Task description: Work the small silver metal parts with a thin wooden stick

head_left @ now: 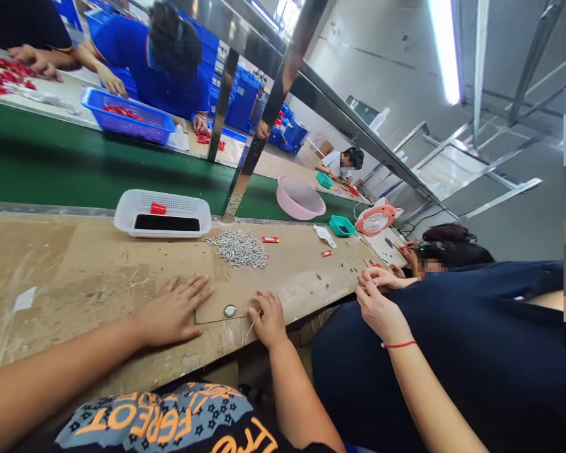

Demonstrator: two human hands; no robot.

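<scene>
Fingers spread, our left hand (172,313) rests, seemingly empty, on the worktop (99,277); our right hand (270,321) pinches a stick (251,324); much apparently remains, the pile (238,249) lying loose.

Right in front of you, the scuffed brown bench (99,277) carries a pale scrap (25,299), a white plastic tray (126,219), a heap of small silvery pieces (239,249), a round disc (229,311), a flat red piece (270,240), a crumpled white cloth (324,236) and a green basket (336,225).

Glowing tube light (444,50), shiny metal post (274,94), long green belt (51,151), blue crates (246,94), brown-topped workbench (33,251)
</scene>
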